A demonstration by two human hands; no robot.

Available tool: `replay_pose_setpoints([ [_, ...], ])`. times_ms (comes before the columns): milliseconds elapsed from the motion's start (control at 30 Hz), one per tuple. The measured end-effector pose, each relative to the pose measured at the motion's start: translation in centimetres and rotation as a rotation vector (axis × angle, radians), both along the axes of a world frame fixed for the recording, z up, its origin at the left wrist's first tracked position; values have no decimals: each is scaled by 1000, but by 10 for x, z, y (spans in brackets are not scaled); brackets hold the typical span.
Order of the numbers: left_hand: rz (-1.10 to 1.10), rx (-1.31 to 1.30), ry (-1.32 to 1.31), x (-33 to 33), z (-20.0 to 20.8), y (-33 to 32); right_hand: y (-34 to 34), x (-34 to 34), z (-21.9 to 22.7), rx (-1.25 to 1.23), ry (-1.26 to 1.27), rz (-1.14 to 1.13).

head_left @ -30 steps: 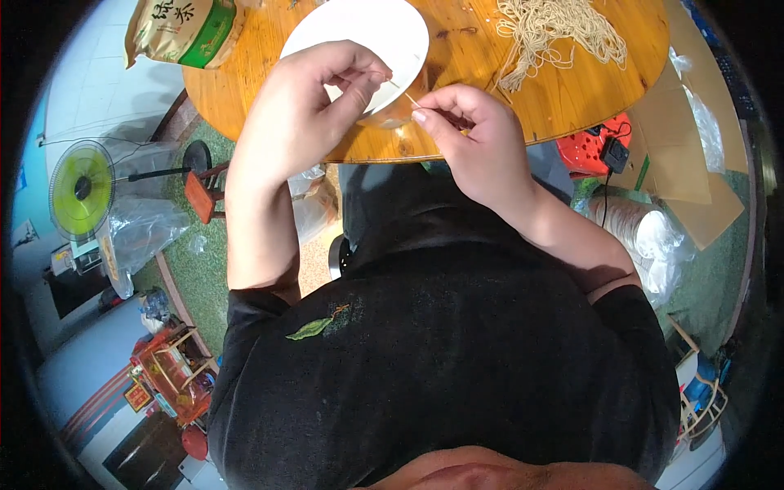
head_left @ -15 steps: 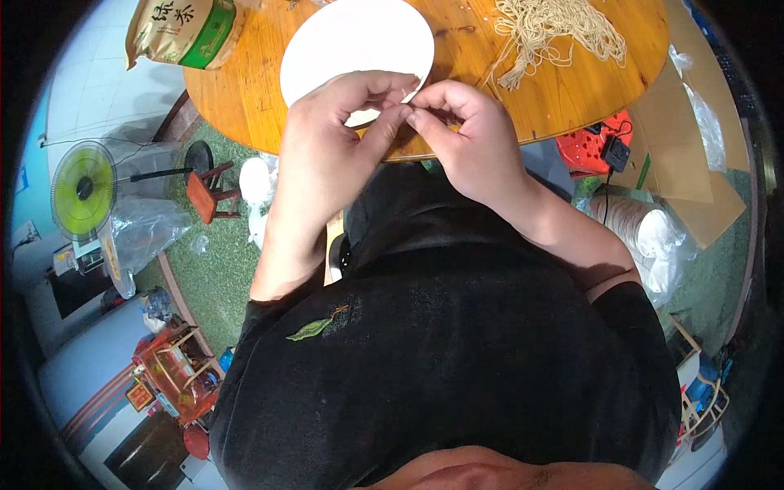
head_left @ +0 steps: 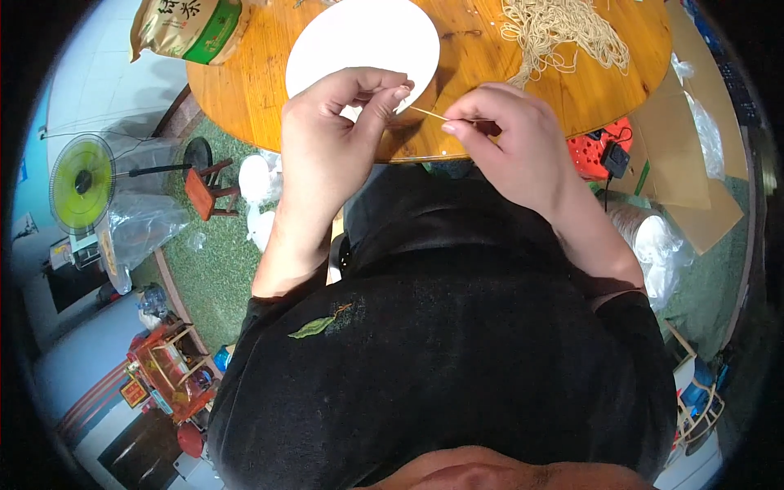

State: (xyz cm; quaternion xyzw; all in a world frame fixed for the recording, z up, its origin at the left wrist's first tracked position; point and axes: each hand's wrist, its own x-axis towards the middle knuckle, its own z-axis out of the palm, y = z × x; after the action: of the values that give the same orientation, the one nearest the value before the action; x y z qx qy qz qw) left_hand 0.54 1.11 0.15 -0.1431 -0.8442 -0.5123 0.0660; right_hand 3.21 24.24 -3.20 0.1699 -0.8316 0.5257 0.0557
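My left hand is closed in a pinch at the near right rim of a flat white round disc, which lies over the table's near edge. From its fingertips a thin beige string runs taut to my right hand, whose thumb and forefinger are pinched on it. How the string meets the disc is hidden behind the left fingers. Further right on the table lies a loose tangled heap of beige string.
The round wooden table also bears a tan and green bag at far left. On the floor are a green fan, a small wooden stool, a red plastic stool, cardboard and white discs in plastic.
My right hand has moved right, away from the left, drawing out a length of string between them. The left hand stays at the disc's rim.
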Motion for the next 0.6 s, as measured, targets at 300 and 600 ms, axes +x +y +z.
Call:
replay_pose_setpoints([
  [300,-117,-84,84,-1,2,-4,7,-25,30,312,465,70],
  [600,-112,19,-22,0,5,-5,-2,-46,46,329,664,97],
])
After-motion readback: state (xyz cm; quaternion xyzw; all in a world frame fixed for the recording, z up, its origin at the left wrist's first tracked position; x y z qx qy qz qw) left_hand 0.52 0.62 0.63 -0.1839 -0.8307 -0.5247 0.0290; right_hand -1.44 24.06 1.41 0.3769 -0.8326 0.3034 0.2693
